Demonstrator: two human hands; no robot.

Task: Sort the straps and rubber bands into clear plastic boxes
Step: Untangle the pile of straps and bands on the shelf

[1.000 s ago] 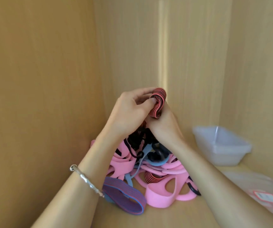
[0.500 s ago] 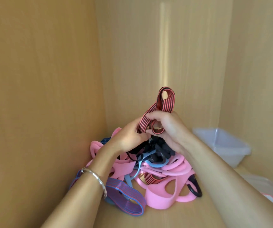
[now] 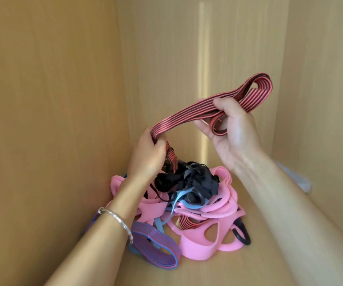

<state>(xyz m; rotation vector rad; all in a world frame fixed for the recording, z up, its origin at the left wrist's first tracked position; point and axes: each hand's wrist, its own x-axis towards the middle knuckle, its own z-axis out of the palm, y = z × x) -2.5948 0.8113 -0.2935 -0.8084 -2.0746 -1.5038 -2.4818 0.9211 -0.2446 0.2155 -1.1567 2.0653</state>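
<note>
Left hand (image 3: pixel 148 155) clenched round the lower end of a red-and-black striped strap (image 3: pixel 187 115); right hand (image 3: pixel 234 135) gripping its folded upper part, thumb on top. Strap held in the air between both, above a tangled heap of pink, blue and black straps (image 3: pixel 205 209) on the wooden cabinet floor (image 3: pixel 207 271). Clear plastic box (image 3: pixel 299 179) mostly hidden behind the right forearm.

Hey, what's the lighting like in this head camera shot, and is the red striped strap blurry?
Head view: warm, even light, no harsh shadows; one bright vertical streak glares on the back wall. Head view: the red striped strap, held by the left hand and right hand, is only slightly soft, its stripes readable.
</note>
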